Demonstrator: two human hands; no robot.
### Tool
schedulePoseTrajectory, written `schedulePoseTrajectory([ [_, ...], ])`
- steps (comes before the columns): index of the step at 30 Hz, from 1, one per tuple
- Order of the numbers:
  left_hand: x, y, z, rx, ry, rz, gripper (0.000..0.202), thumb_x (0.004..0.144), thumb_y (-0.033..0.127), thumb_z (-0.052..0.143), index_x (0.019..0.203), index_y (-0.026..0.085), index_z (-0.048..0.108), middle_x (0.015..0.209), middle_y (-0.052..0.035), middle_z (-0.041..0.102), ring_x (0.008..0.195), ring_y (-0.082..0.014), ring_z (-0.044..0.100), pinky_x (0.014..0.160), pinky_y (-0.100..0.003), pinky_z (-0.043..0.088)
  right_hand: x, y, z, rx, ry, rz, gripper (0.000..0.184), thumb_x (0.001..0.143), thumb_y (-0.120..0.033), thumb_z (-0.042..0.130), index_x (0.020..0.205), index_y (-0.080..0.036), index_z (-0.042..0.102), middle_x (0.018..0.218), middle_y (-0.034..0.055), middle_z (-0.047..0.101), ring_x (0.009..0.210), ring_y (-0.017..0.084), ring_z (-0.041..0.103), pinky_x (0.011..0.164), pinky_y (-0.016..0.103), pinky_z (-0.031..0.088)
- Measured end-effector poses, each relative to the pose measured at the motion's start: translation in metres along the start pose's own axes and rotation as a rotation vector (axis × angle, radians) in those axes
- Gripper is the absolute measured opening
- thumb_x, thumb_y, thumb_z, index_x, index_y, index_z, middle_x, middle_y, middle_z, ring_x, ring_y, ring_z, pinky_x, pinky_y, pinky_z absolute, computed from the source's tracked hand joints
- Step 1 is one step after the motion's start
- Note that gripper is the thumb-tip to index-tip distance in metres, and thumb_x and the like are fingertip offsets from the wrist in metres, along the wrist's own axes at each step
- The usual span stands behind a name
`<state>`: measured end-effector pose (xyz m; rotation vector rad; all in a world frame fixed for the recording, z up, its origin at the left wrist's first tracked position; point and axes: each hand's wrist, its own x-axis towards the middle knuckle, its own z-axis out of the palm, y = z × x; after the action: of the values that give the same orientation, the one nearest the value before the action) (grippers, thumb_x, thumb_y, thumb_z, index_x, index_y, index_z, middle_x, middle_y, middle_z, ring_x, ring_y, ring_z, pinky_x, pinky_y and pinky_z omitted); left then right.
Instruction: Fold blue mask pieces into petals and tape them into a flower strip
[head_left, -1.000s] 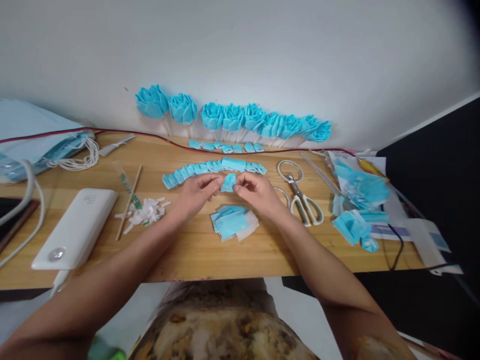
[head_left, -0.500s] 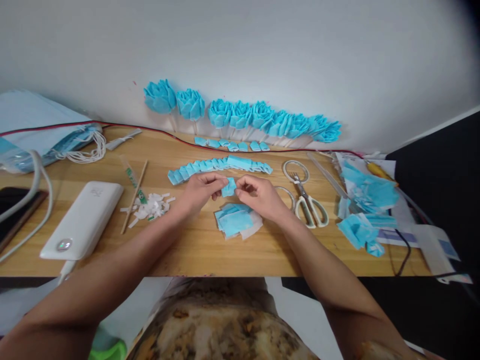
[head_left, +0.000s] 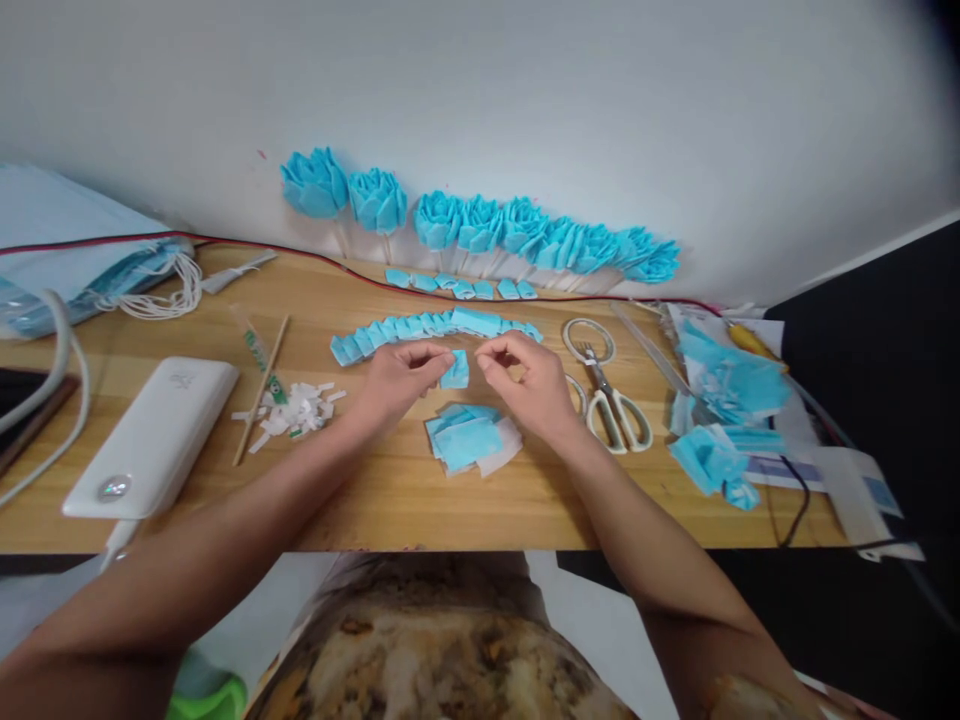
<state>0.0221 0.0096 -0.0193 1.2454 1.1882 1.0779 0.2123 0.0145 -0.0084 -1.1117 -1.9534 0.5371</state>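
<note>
My left hand (head_left: 401,382) pinches a small piece of blue fabric (head_left: 455,371) between thumb and fingers, above the table. Just right of that piece, my right hand (head_left: 525,380) has its thumb and fingertips drawn together, a small gap away from it. Whether anything tiny is between them I cannot make out. Below both hands lies a loose stack of blue fabric pieces (head_left: 469,438). Behind them runs a curved row of folded blue pieces (head_left: 405,328), and farther back a line of smaller folded pieces (head_left: 465,290).
Blue fabric flowers (head_left: 480,224) on sticks lean along the wall. Scissors (head_left: 615,405) and tape rolls (head_left: 589,341) lie right, near blue scraps (head_left: 739,380). Left are a white power bank (head_left: 154,435), white paper bits (head_left: 300,410), a wooden stick (head_left: 261,390) and a red-black cable (head_left: 300,258).
My right hand has drawn away from the blue fabric piece, up and slightly right. The left hand keeps its hold on the piece. The whole view has shifted slightly.
</note>
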Motion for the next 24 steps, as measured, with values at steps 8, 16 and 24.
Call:
schedulePoseTrajectory([
  [8, 0.001, -0.002, 0.001, 0.065, -0.013, 0.063, 0.023, 0.077, 0.040, 0.069, 0.074, 0.018, 0.071, 0.055, 0.0042, 0.053, 0.052, -0.0090, 0.041, 0.054, -0.025, 0.036, -0.002, -0.005, -0.001, -0.112, 0.055, -0.082, 0.008, 0.089, -0.016, 0.061, 0.086, -0.022, 0.065, 0.081, 0.0012, 0.068, 0.078, 0.017, 0.061, 0.075, 0.033, 0.048],
  [16, 0.000, 0.001, 0.002, 0.081, -0.027, 0.082, 0.020, 0.076, 0.037, 0.068, 0.075, 0.018, 0.070, 0.059, 0.0036, 0.056, 0.053, -0.0090, 0.041, 0.054, -0.025, 0.036, 0.000, -0.003, -0.009, -0.211, -0.023, -0.127, 0.010, 0.094, -0.022, 0.057, 0.089, -0.024, 0.066, 0.089, 0.0037, 0.069, 0.088, 0.021, 0.062, 0.081, 0.036, 0.047],
  [24, -0.002, 0.004, 0.004, 0.153, 0.024, 0.103, 0.015, 0.076, 0.031, 0.068, 0.073, 0.016, 0.069, 0.069, -0.0005, 0.067, 0.061, -0.0107, 0.052, 0.058, -0.024, 0.041, 0.001, -0.005, -0.008, -0.138, -0.056, -0.071, 0.011, 0.091, -0.021, 0.060, 0.081, -0.024, 0.065, 0.080, 0.0014, 0.067, 0.082, 0.019, 0.061, 0.078, 0.034, 0.045],
])
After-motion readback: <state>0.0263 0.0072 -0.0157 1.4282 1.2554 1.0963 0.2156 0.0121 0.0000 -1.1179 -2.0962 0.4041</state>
